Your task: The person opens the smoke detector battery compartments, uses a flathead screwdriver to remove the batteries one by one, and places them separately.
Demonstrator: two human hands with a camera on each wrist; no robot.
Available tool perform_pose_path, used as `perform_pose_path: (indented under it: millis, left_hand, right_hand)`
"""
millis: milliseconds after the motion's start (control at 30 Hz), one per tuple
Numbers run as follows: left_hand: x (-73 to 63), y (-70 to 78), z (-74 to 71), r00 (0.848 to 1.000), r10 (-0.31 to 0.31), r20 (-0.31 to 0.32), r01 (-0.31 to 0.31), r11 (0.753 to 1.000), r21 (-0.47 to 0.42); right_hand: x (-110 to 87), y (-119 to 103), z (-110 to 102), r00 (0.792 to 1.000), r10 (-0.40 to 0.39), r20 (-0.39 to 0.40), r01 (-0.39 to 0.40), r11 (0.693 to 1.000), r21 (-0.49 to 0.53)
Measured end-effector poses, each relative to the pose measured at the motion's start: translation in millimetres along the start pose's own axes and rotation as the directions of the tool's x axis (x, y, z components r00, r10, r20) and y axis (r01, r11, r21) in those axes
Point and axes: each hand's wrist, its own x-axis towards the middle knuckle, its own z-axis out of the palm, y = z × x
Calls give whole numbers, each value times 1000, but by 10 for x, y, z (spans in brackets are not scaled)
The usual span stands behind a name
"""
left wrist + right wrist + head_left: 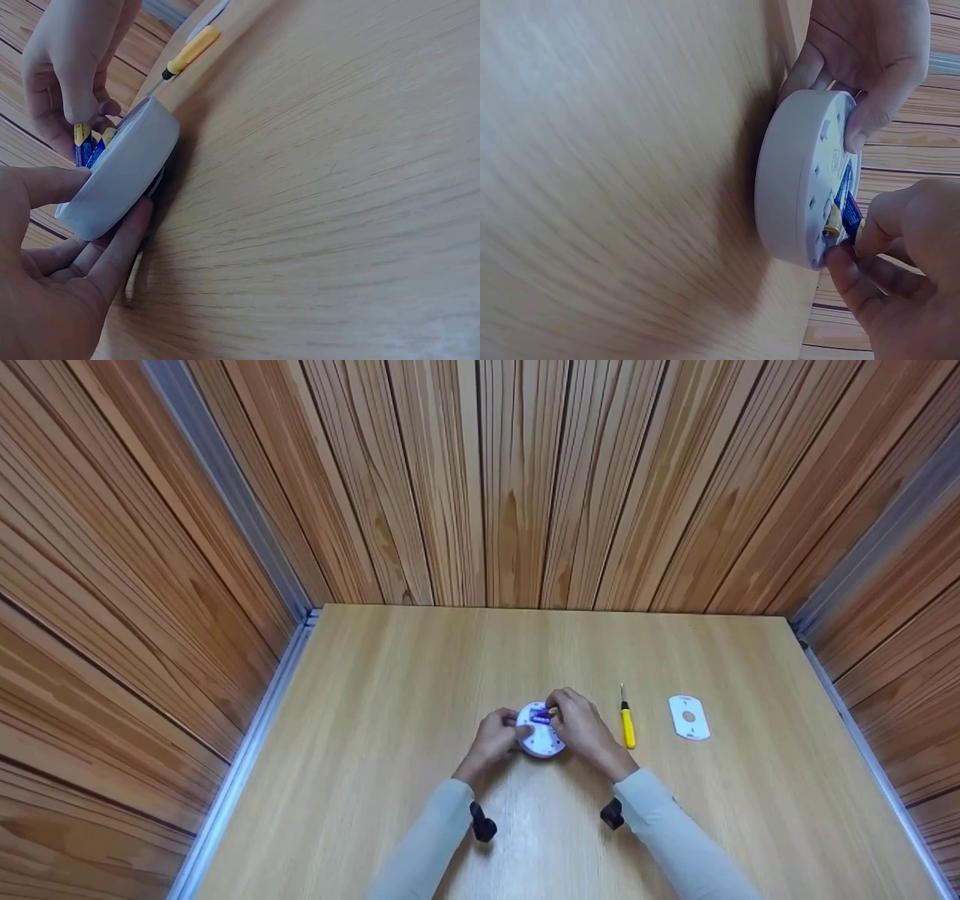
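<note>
My left hand (495, 736) grips a round white device (541, 745) by its edge, thumb on the upper face and fingers underneath. The device is tilted just above the table, and its face has small holes and a battery compartment. One blue battery with a yellow end (833, 223) lies in that compartment. Over it, my right hand (583, 727) pinches a second blue-and-yellow battery (853, 217) by its yellow end, at a slant to the compartment. In the left wrist view, both batteries (82, 150) stick up past the device's rim.
To the right on the wooden table (390, 697) lies a screwdriver (628, 726) with a yellow handle, its tip pointing away. Farther right is a flat white plate (688, 718) with a round hole in it. Wood-plank walls (517, 495) enclose the table at the back and sides.
</note>
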Motion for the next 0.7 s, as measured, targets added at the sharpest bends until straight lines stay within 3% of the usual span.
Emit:
perform_pose_path:
  millis: [300, 700]
  left_hand:
    - [17, -16, 10, 998, 62, -5, -62, 998, 1]
    - [0, -6, -6, 1000, 20, -4, -20, 1000, 15]
  right_hand:
    - [13, 21, 27, 996, -39, -77, 43, 998, 51]
    - [2, 11, -65, 999, 25, 37, -25, 1000, -1]
